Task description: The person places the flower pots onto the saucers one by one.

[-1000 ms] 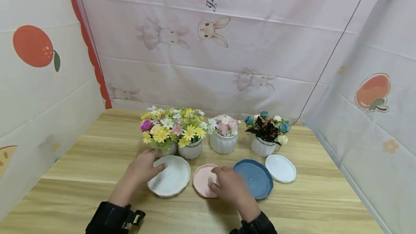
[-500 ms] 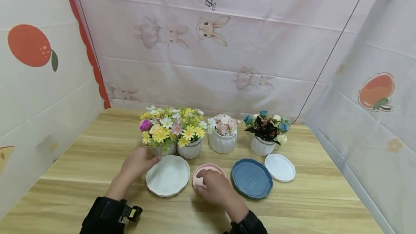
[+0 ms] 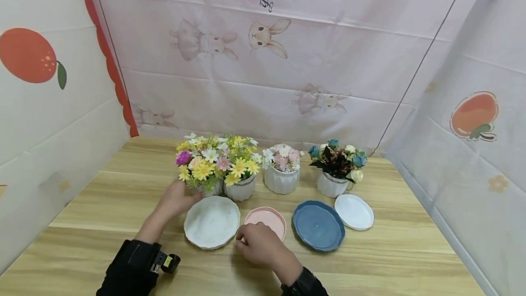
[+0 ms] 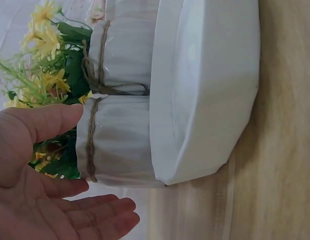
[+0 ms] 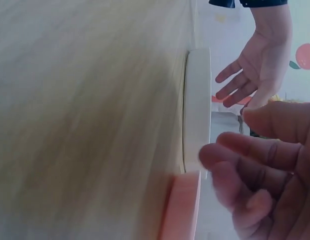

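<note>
Beside the leftmost pot (image 4: 122,142), a pale one tied with brown twine and filled with yellow flowers, is my left hand (image 3: 176,200). In the left wrist view its thumb (image 4: 57,120) lies at the pot's rim, and the other fingers (image 4: 102,215) stretch out loosely at the pot's side. My right hand (image 3: 260,244) hovers over the near edge of the pink plate (image 3: 269,218), fingers loosely curled and holding nothing. Left of it lies the larger white plate (image 3: 212,223), directly in front of the leftmost pot.
A second yellow-flowered pot (image 3: 241,189) adjoins the first. Farther right stand a pink-flowered pot (image 3: 281,181) and a blue-and-cream-flowered pot (image 3: 333,185). A blue plate (image 3: 318,226) and a small white plate (image 3: 354,212) lie on the wooden table (image 3: 394,259). Printed cloth walls enclose it.
My right hand has moved left from between the pink and blue plates to the pink plate's near-left edge. My left hand has drawn back slightly left off the white plate, staying by the pot.
</note>
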The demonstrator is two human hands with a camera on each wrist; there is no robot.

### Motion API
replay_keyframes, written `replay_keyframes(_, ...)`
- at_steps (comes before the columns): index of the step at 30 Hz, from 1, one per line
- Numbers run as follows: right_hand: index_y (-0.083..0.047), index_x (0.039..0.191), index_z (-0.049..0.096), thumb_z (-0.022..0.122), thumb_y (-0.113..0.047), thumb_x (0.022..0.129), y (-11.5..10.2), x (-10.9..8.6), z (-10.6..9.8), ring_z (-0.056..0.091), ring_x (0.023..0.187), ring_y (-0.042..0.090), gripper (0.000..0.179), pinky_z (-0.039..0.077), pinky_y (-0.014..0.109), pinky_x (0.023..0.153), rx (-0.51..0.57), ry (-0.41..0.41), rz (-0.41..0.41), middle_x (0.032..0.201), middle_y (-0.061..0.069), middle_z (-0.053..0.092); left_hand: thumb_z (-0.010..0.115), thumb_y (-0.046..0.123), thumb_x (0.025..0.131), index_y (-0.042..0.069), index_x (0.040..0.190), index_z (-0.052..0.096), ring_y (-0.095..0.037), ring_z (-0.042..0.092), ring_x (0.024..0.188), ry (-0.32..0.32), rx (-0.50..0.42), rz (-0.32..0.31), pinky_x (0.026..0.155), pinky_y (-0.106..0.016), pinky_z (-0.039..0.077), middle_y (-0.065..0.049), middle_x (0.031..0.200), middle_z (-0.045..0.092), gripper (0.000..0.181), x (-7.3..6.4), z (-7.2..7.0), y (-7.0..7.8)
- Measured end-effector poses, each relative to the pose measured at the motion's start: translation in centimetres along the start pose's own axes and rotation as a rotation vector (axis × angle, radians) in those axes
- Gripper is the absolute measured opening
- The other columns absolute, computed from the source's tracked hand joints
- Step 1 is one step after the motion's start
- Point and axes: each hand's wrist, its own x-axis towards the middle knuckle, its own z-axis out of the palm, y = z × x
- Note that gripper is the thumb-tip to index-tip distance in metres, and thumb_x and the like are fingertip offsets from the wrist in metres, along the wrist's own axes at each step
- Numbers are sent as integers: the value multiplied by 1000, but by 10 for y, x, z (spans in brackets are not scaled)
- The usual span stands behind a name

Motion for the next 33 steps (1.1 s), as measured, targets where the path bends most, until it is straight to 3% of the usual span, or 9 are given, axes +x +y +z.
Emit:
replay_keyframes(4, -11, 77, 67, 63, -17, 87, -3, 2, 0, 42, 56, 4, 12, 36, 21, 51, -39, 7, 13, 60, -11, 48, 69, 14, 83, -2, 142, 29, -47, 38, 120, 4, -56, 44, 96, -57, 33, -31, 133, 39, 73, 7, 1, -7)
replay_keyframes(9, -14, 56, 46, 60, -11, 85, -4, 5, 1, 31, 47, 7, 32, 26, 22, 44, -70, 18, 42, 50, -8, 31, 71, 8, 80, 0, 137, 39, -42, 46, 114, 19, -97, 127, 94, -55, 37, -25, 128, 48, 66, 19, 0, -17)
replay_keyframes(17, -12, 53, 46, 58, -10, 82, -5, 12, 3, 43, 47, 12, 32, 38, 28, 44, -189, 97, 124, 52, -2, 44, 72, 16, 81, 0, 138, 39, -44, 44, 117, 48, -44, 138, 95, -56, 36, -26, 131, 46, 69, 34, -2, -28)
replay_keyframes(21, -10, 54, 48, 58, -11, 83, -5, 16, 5, 44, 48, 15, 31, 39, 30, 43, -153, 85, 207, 55, 2, 47, 72, 23, 81, -1, 138, 39, -41, 47, 114, 68, -57, 117, 93, -52, 40, -25, 129, 48, 70, 39, -1, -30)
replay_keyframes(27, -7, 60, 51, 58, -15, 86, -5, 25, 7, 44, 52, 18, 29, 37, 31, 47, -65, 7, 319, 60, 4, 47, 72, 16, 80, -5, 134, 42, -40, 52, 105, 77, -82, 104, 88, -49, 44, -28, 123, 51, 65, 42, 0, -34)
replay_keyframes(33, -6, 63, 53, 57, -18, 91, -6, 33, 12, 46, 51, 18, 31, 39, 29, 50, 39, -7, 347, 60, 4, 48, 71, 17, 81, -5, 133, 44, -38, 52, 106, 82, -37, 125, 88, -49, 43, -27, 123, 51, 63, 45, 2, -37)
